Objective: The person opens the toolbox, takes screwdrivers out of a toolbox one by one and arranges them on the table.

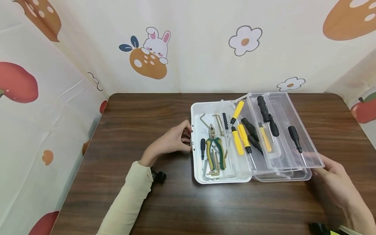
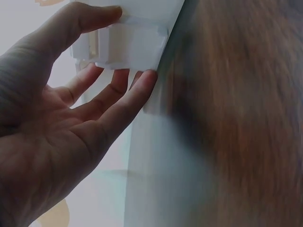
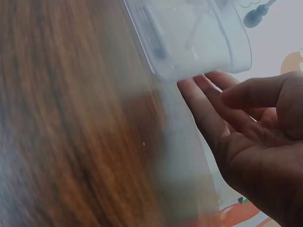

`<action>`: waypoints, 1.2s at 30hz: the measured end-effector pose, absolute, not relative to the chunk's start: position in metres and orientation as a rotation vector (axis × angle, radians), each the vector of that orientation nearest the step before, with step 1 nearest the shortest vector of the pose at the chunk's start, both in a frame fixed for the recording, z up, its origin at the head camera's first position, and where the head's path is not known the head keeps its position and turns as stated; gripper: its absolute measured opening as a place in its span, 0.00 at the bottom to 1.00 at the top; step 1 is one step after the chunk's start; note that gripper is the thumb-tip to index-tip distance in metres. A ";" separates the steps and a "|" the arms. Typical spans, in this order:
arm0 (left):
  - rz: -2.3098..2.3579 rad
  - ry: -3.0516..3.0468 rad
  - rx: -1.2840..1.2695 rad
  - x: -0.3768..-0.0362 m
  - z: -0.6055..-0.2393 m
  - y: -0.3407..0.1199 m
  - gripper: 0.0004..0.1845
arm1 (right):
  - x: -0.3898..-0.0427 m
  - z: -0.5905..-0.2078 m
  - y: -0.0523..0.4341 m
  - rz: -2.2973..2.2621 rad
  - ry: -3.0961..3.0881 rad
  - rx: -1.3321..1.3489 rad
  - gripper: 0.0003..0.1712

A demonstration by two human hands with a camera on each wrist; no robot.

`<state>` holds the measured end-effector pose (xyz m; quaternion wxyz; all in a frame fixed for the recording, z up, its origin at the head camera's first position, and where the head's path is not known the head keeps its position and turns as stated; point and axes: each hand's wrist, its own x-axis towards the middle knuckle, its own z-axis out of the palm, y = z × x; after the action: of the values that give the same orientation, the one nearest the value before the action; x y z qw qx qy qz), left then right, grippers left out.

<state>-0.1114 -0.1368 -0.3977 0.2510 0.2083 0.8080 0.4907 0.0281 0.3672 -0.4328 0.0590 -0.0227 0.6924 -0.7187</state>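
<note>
Box [image 1: 197, 153] pinched by left hand [image 1: 173, 138]; right hand [image 1: 337, 179], uncurled, touches tray [image 1: 285, 114] near right; lopsided push could tip it, spilling screwdrivers [image 1: 293, 134].

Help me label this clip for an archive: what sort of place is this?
Probably a small indoor table corner, perhaps at home or dressed for filming: a dark wood-grain table, a cartoon-printed backdrop around it, and an open toolbox of screwdrivers and pliers.

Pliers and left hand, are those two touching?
Apart: the head view shows the pliers inside the white case and the left hand outside it, the case's wall between them.
</note>
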 end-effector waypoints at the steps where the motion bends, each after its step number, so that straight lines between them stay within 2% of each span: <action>1: 1.335 2.190 0.562 -0.111 -0.397 -0.139 0.27 | 0.028 -0.432 0.367 -2.143 2.116 -0.064 0.27; 12: 1.343 2.148 0.532 -0.108 -0.397 -0.153 0.28 | 0.017 -0.423 0.370 -1.578 2.428 0.041 0.23; 25: 1.354 2.111 0.508 -0.109 -0.396 -0.159 0.29 | 0.007 -0.425 0.375 -1.739 2.191 -0.181 0.23; 33: 1.378 2.110 0.511 -0.107 -0.400 -0.166 0.29 | -0.006 -0.416 0.369 -1.503 2.477 -0.173 0.18; 36: 1.389 2.112 0.522 -0.106 -0.401 -0.164 0.29 | -0.015 -0.408 0.365 -1.691 2.471 -0.093 0.15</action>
<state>-0.1061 -0.1644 -0.4013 0.2765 0.1943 0.7864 0.5171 -0.0147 0.3645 -0.4085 0.0729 -0.0310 0.8227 -0.5629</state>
